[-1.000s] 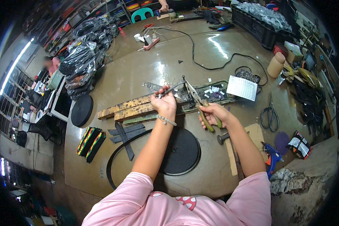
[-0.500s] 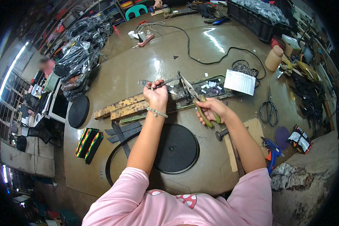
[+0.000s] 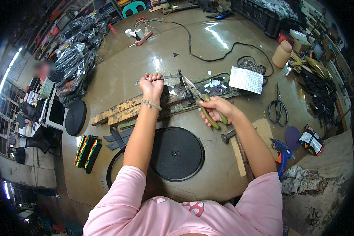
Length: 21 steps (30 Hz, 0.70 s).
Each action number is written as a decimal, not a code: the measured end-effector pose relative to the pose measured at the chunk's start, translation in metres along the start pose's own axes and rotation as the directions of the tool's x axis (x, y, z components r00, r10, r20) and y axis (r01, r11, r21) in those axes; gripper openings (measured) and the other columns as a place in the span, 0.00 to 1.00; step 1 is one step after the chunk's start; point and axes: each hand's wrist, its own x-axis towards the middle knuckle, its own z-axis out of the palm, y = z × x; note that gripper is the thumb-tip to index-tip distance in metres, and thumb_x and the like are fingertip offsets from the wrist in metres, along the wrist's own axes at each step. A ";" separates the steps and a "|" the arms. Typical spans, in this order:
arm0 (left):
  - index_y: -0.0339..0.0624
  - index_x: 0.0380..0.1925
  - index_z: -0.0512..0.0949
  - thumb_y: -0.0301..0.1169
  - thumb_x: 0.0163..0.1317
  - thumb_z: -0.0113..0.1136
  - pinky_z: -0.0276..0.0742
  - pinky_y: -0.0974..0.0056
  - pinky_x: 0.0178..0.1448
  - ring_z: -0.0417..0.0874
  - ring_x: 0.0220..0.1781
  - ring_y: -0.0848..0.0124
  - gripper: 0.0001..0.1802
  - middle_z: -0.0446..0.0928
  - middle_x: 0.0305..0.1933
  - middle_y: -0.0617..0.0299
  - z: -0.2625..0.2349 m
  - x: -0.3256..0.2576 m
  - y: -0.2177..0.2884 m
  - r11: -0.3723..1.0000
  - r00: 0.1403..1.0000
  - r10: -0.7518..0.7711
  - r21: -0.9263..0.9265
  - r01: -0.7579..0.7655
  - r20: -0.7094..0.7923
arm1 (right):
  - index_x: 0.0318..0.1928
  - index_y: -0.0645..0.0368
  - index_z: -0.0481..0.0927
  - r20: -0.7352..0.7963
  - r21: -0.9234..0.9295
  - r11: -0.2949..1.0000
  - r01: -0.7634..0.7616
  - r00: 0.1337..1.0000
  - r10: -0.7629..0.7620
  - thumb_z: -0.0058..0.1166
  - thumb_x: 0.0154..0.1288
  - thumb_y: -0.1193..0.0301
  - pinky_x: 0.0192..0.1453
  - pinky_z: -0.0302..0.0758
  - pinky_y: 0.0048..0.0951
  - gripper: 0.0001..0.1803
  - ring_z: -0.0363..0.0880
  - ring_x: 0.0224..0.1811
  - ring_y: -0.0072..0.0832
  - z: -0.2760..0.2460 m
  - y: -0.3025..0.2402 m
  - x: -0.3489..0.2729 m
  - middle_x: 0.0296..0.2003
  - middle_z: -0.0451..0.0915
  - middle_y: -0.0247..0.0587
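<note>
My left hand (image 3: 151,85) is closed on a narrow dark strip (image 3: 170,76), palm side up. The strip runs right from my fingers toward a small upright dark metal post (image 3: 179,73). In my right hand (image 3: 218,112) is a pair of pliers (image 3: 206,105) with olive-green handles. Its pointed jaws (image 3: 188,83) reach up beside the post and the strip's end; whether they grip the strip I cannot tell. Beneath lie worn yellow wooden bars (image 3: 120,112) and a dark metal base (image 3: 202,88) with small white pieces (image 3: 214,83) on it.
A big black webbing roll (image 3: 177,153) lies near me, a smaller roll (image 3: 75,118) at left beside patterned bands (image 3: 87,153). Rightward are a hammer (image 3: 229,136), scissors (image 3: 278,110), a blue glue gun (image 3: 282,153) and a paper sheet (image 3: 246,80). A black cable (image 3: 208,60) crosses behind.
The whole view has shifted slightly, so things sit a little further left. My left hand has turned a little around the strip; my right hand still holds the pliers by the post.
</note>
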 end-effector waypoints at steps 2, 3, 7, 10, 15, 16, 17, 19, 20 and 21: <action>0.43 0.25 0.62 0.29 0.66 0.31 0.54 0.67 0.26 0.54 0.17 0.74 0.12 0.53 0.13 0.68 0.001 0.003 -0.001 1.000 1.000 -0.009 -0.002 0.009 -0.004 | 0.36 0.58 0.63 -0.007 0.002 1.000 0.006 1.000 -0.006 0.47 0.68 0.66 0.21 0.77 0.33 0.10 0.76 0.20 0.29 0.001 0.000 0.000 0.24 0.74 0.42; 0.42 0.25 0.62 0.29 0.65 0.31 0.53 0.67 0.25 0.54 0.17 0.74 0.11 0.53 0.13 0.68 0.002 0.005 -0.002 1.000 1.000 -0.012 -0.004 0.012 -0.007 | 0.36 0.57 0.63 -0.014 0.001 1.000 0.010 1.000 -0.010 0.47 0.68 0.66 0.21 0.77 0.33 0.10 0.76 0.21 0.28 0.001 0.000 0.000 0.24 0.74 0.42; 0.42 0.25 0.62 0.28 0.64 0.31 0.52 0.67 0.24 0.53 0.16 0.74 0.11 0.53 0.13 0.68 0.004 0.010 -0.003 1.000 1.000 -0.020 -0.009 0.020 -0.021 | 0.36 0.57 0.63 -0.018 -0.016 1.000 0.007 1.000 -0.007 0.48 0.67 0.65 0.22 0.76 0.32 0.11 0.76 0.21 0.28 0.002 0.001 0.000 0.24 0.74 0.42; 0.42 0.26 0.62 0.27 0.64 0.31 0.52 0.67 0.23 0.53 0.15 0.74 0.10 0.53 0.13 0.68 0.005 0.013 -0.004 0.999 0.999 -0.032 -0.005 0.032 -0.027 | 0.36 0.56 0.63 -0.031 -0.020 1.000 -0.005 1.000 0.005 0.48 0.67 0.64 0.22 0.76 0.32 0.11 0.76 0.21 0.28 0.002 0.000 0.000 0.25 0.74 0.42; 0.42 0.25 0.61 0.27 0.66 0.29 0.52 0.67 0.23 0.53 0.14 0.74 0.11 0.53 0.13 0.68 0.010 0.017 -0.004 0.997 0.998 -0.053 0.046 0.054 -0.039 | 0.35 0.57 0.63 -0.015 -0.002 1.000 0.011 1.000 -0.011 0.45 0.69 0.67 0.20 0.75 0.32 0.09 0.76 0.20 0.29 0.000 0.000 0.001 0.24 0.75 0.44; 0.42 0.25 0.61 0.27 0.66 0.28 0.52 0.67 0.23 0.53 0.14 0.74 0.11 0.53 0.13 0.68 0.011 0.018 -0.004 0.997 0.998 -0.054 0.052 0.056 -0.042 | 0.35 0.57 0.63 -0.022 0.000 1.000 0.005 1.000 -0.005 0.46 0.68 0.66 0.21 0.76 0.32 0.10 0.76 0.20 0.29 0.000 0.000 0.001 0.24 0.75 0.43; 0.42 0.25 0.61 0.27 0.66 0.28 0.52 0.67 0.23 0.53 0.14 0.74 0.12 0.53 0.13 0.68 0.012 0.019 -0.004 0.995 0.997 -0.059 0.072 0.062 -0.040 | 0.36 0.58 0.63 -0.011 0.007 1.000 0.002 1.000 -0.002 0.47 0.68 0.66 0.21 0.76 0.33 0.10 0.76 0.21 0.29 0.000 0.000 0.001 0.24 0.75 0.43; 0.43 0.24 0.60 0.27 0.66 0.28 0.52 0.68 0.22 0.53 0.14 0.74 0.12 0.53 0.13 0.68 0.013 0.020 -0.004 0.994 0.997 -0.069 0.087 0.072 -0.035 | 0.36 0.58 0.64 -0.005 0.008 1.000 -0.004 1.000 0.004 0.48 0.67 0.65 0.22 0.77 0.33 0.11 0.76 0.21 0.28 -0.001 0.000 0.001 0.24 0.75 0.43; 0.43 0.25 0.60 0.27 0.66 0.28 0.52 0.67 0.22 0.53 0.14 0.74 0.12 0.53 0.14 0.67 0.012 0.021 -0.004 0.993 0.997 -0.074 0.092 0.077 -0.030 | 0.36 0.58 0.64 -0.011 0.005 1.000 -0.008 1.000 0.008 0.48 0.67 0.65 0.22 0.77 0.33 0.11 0.76 0.21 0.28 -0.001 -0.001 0.001 0.24 0.75 0.43; 0.43 0.25 0.60 0.27 0.66 0.28 0.52 0.67 0.22 0.53 0.14 0.74 0.11 0.53 0.14 0.67 0.012 0.021 -0.004 0.993 0.997 -0.080 0.090 0.081 -0.024 | 0.36 0.58 0.64 -0.018 0.003 1.000 -0.011 1.000 0.011 0.48 0.67 0.65 0.22 0.77 0.33 0.10 0.76 0.21 0.28 -0.001 -0.001 0.001 0.24 0.75 0.43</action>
